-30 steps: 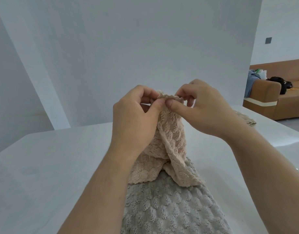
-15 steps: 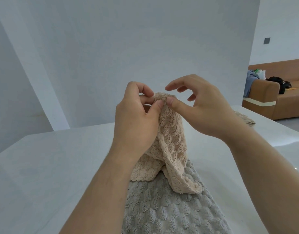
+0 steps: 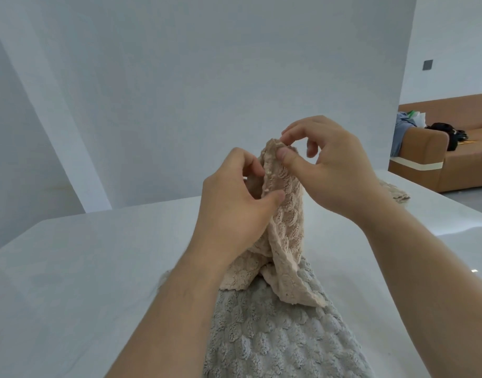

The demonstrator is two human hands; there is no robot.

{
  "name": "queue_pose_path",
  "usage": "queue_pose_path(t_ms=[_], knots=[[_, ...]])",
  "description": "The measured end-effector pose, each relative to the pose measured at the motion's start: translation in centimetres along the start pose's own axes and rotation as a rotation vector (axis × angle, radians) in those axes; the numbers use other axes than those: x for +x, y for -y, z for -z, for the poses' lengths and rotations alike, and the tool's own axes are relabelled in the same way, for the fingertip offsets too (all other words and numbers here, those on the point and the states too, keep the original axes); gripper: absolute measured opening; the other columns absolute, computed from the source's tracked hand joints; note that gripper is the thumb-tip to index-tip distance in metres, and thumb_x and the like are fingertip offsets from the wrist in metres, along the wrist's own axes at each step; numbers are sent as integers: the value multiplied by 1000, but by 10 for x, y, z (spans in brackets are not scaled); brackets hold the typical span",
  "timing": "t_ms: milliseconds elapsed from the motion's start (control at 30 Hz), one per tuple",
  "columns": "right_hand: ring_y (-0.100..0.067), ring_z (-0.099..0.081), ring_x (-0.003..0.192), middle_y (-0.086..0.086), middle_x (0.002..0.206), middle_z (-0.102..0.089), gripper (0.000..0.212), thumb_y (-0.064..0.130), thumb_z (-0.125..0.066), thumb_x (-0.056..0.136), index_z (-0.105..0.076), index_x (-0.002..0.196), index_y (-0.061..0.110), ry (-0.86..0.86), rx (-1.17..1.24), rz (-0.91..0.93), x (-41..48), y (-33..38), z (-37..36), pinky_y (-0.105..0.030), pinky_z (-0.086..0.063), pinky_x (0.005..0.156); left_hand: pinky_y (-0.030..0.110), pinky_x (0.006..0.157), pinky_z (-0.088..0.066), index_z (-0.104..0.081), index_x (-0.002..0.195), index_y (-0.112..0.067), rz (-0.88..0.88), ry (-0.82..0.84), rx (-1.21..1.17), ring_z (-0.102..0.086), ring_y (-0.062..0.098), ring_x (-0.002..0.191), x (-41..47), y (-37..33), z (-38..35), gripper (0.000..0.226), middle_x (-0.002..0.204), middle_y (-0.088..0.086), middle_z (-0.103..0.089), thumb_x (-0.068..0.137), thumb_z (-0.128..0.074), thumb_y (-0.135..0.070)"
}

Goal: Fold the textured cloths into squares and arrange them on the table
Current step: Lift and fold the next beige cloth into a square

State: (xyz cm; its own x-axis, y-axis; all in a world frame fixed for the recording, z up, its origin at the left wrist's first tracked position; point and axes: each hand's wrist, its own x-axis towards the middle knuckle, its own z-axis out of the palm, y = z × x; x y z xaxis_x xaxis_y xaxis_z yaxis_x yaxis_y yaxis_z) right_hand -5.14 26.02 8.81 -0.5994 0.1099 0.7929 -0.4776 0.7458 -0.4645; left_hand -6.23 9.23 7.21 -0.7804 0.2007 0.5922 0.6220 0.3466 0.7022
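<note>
A beige textured cloth (image 3: 287,233) hangs bunched above the white table (image 3: 79,268), its lower end resting on a grey textured cloth (image 3: 275,339) that lies flat near me. My right hand (image 3: 332,170) pinches the beige cloth's top edge between thumb and forefinger. Lower down, my left hand (image 3: 234,211) holds the cloth's left side, with the thumb pressed on the fabric and the fingers curled behind it. Part of another beige cloth (image 3: 395,190) shows on the table beyond my right wrist.
A white backdrop wall (image 3: 207,77) stands just behind the table's far edge. At the far right a brown sofa (image 3: 452,159) holds clothes and a black bag. The table's right edge runs near my right forearm.
My right hand has risen along the cloth's top edge and pinches it higher. My left hand has slid down the cloth's side, so the hands are now apart.
</note>
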Motion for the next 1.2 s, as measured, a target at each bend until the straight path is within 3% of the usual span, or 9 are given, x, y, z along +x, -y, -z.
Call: queue_pose_path(t_ms=[133, 267, 400, 467, 567, 667, 833, 1033, 1200], knots=[[-4, -48, 54, 18, 62, -55, 2, 33, -72, 91, -71, 92, 33, -69, 64, -132, 1, -4, 3, -9, -33, 53, 14, 55, -49, -60, 90, -30, -7, 58, 35, -64, 2, 63, -2, 3, -8, 32, 75, -15, -67, 76, -83, -12], [-4, -47, 44, 9, 54, -54, 3, 33, -72, 92, -73, 94, 31, -99, 95, -206, 2, -6, 3, -9, -32, 45, 7, 52, -38, -70, 85, -27, 9, 115, 123, -56, -2, 56, -1, 7, -10, 16, 61, -25, -60, 82, -76, -13], [-1, -47, 40, 23, 45, -53, 1, 26, -71, 94, -72, 95, 26, -112, 159, -269, 2, -12, -1, -8, -31, 41, 22, 48, -33, -70, 77, -10, 54, 168, 216, -36, 9, 48, 1, 17, -12, 8, 52, -11, -45, 83, -67, -14], [2, -50, 44, 28, 51, -56, 1, 26, -70, 95, -70, 95, 26, -134, 157, -274, 2, -15, -2, -7, -32, 43, 25, 48, -31, -66, 78, -4, 83, 184, 238, -33, 9, 47, 2, 20, -12, 17, 56, -3, -46, 87, -65, -18], [9, -55, 57, 23, 85, -67, 2, 28, -68, 95, -68, 95, 30, -198, 142, -298, 5, -22, -1, -6, -37, 54, 22, 44, -29, -53, 68, -7, 115, 158, 232, -34, 10, 45, 3, 20, -14, 36, 55, -3, -46, 96, -61, -28], [5, -61, 71, 18, 93, -68, 8, 28, -67, 96, -64, 92, 34, -267, 157, -314, 8, -28, 0, -19, -48, 70, 26, 46, -29, -47, 64, -11, 75, 102, 321, -35, 13, 47, 4, 21, -15, 46, 56, -2, -45, 102, -55, -36], [-12, -70, 54, 5, 104, -68, 6, 25, -62, 100, -58, 96, 26, -285, 239, -359, 7, -28, -1, -33, -52, 51, 11, 56, -32, -65, 90, -18, -27, 164, 448, -50, 0, 71, 3, 22, -14, 7, 79, -13, -54, 92, -64, -12], [-17, -74, 61, -1, 99, -69, 10, 17, -58, 101, -55, 95, 24, -307, 316, -377, 8, -27, -2, -50, -61, 65, 22, 46, -34, -58, 69, -7, 37, 175, 426, -41, 15, 53, 4, 22, -10, 15, 60, 3, -51, 82, -55, -1], [-16, -74, 64, 0, 102, -67, 1, 17, -56, 102, -56, 101, 19, -336, 306, -371, 9, -31, -1, -52, -61, 67, 26, 50, -44, -74, 83, -15, 47, 121, 389, -50, 10, 49, 9, 27, -4, 17, 65, -1, -64, 91, -60, -9]])
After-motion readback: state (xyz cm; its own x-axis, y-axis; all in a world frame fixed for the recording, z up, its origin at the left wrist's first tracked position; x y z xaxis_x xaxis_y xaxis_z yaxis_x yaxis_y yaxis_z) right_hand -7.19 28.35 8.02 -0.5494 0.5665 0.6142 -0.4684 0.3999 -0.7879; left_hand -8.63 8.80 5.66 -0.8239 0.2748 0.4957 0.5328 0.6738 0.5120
